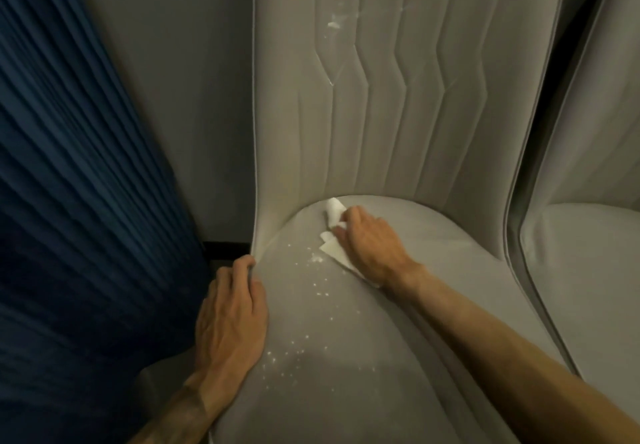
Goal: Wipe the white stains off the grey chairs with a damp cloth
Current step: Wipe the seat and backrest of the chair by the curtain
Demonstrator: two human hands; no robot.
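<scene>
Both hands are on the seat: my right hand [370, 242] has its fingers curled round a crumpled white cloth [333, 252], pressing it down near the backrest, while my left hand [232, 312] grips the left edge of the grey chair [398, 332], fingers hooked over the rim. Between the hands, white specks [318, 293] scatter across the seat, and a white smear [334, 25] marks the backrest higher up. A second grey chair [588, 270] stands just right, a pleated blue curtain [69, 201] left.
</scene>
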